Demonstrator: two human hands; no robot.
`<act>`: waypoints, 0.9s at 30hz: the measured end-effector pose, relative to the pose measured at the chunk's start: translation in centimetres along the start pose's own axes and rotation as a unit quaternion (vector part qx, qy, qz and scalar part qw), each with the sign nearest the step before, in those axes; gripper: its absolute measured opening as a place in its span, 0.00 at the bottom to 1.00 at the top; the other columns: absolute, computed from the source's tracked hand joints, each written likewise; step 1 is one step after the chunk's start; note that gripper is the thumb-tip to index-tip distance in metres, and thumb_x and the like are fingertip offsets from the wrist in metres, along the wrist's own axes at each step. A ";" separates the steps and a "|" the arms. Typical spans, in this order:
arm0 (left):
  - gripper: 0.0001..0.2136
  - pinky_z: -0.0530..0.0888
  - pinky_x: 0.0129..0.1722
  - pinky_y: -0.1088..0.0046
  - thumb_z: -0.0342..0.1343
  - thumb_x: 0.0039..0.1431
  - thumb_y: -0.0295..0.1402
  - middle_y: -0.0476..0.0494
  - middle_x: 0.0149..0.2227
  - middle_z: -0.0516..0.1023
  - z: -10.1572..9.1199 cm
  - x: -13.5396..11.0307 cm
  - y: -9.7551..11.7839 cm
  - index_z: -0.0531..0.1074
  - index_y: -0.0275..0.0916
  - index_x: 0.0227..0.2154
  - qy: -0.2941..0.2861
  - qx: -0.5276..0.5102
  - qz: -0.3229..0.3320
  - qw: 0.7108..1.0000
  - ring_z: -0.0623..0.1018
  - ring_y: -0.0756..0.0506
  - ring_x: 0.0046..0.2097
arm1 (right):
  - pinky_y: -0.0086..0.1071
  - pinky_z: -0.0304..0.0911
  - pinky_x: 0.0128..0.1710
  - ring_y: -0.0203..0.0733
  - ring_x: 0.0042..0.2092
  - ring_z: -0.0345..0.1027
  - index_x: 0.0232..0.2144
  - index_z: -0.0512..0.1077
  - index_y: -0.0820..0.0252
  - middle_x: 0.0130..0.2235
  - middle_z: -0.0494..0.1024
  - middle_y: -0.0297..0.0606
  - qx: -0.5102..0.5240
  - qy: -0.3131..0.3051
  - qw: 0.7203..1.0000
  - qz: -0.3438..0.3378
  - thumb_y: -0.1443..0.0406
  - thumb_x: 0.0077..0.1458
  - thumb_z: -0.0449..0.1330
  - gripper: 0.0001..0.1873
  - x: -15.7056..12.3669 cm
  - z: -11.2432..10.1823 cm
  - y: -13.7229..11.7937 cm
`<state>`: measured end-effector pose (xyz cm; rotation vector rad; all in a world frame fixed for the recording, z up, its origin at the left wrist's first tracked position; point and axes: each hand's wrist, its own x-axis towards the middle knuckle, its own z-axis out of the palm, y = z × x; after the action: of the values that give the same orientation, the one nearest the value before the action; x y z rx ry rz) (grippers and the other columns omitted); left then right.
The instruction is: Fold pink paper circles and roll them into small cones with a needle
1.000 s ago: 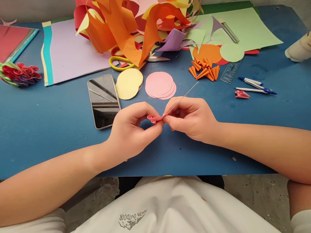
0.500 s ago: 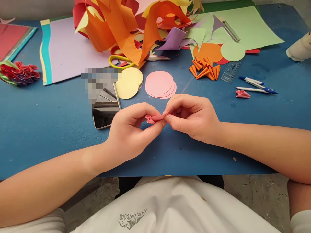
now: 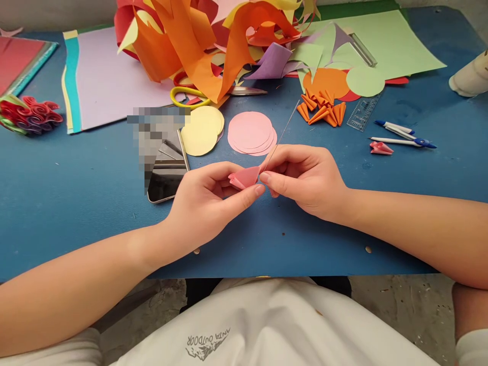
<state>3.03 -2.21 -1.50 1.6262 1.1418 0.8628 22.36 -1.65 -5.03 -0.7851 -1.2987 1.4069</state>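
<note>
Pinching: small folded pink paper petal point(image 3: 244, 179), held above the blue tabletop point(image 3: 76, 193) between thumb and forefinger of my left hand point(image 3: 208, 203); its pointed end faces right, long axis running left to right. My right hand point(image 3: 305, 178) meets that point, fingers pressed together on a thin metal wire point(image 3: 284, 129) slanting up and away from me. Both hands touch the petal; neither is nearer. Just beyond: stack of pink paper circles point(image 3: 249, 132), yellow paper circles point(image 3: 202, 129), dark phone point(image 3: 168, 173). Farther right: orange paper cones point(image 3: 322, 109). At the back: heap of orange and red paper scraps point(image 3: 198, 40), yellow-handled scissors point(image 3: 190, 96).
</note>
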 end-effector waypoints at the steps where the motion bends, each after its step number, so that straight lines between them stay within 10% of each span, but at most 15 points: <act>1: 0.05 0.71 0.22 0.78 0.70 0.55 0.30 0.50 0.25 0.80 0.0 0.0 0.0 0.80 0.39 0.27 0.002 0.000 -0.007 1.000 0.75 0.51 0.25 | 0.27 0.67 0.26 0.31 0.28 0.68 0.32 0.79 0.61 0.31 0.80 0.34 -0.001 0.007 1.000 -0.002 0.64 0.49 0.76 0.11 0.0 0.0 0.0; 27: 0.03 0.71 0.27 0.79 0.67 0.56 0.31 0.50 0.28 0.77 -0.2 0.0 0.0 0.80 0.38 0.31 -0.061 -0.073 -0.050 0.994 0.73 0.52 0.30 | 0.29 0.69 0.33 0.33 0.34 0.71 0.30 0.84 0.58 0.33 0.80 0.35 0.006 0.012 0.998 -0.060 0.70 0.54 0.72 0.03 0.6 -0.3 0.4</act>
<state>2.82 -2.12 -1.44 1.4695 1.0412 0.7541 22.41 -0.98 -5.40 -0.7021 -1.2961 1.3043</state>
